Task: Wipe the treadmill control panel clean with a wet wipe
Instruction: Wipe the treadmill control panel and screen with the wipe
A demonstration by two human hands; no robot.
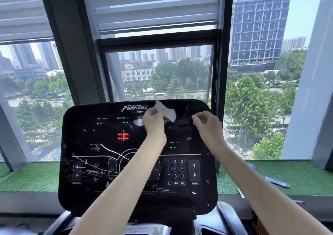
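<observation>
The black glossy treadmill control panel fills the lower middle of the head view, with lit red and green readouts and a number keypad at the lower right. My left hand is raised over the panel's upper middle and pinches a crumpled white wet wipe, which sticks up and to the right of the fingers. My right hand hovers just to the right of the wipe, its fingers curled and pinched together, apart from the wipe. Both forearms cross over the panel's lower half.
Behind the panel are tall windows with dark frames and half-lowered blinds. A ledge covered with green turf runs along the window, with a flat wrapper lying on it at the right. Treadmill handles sit below the panel.
</observation>
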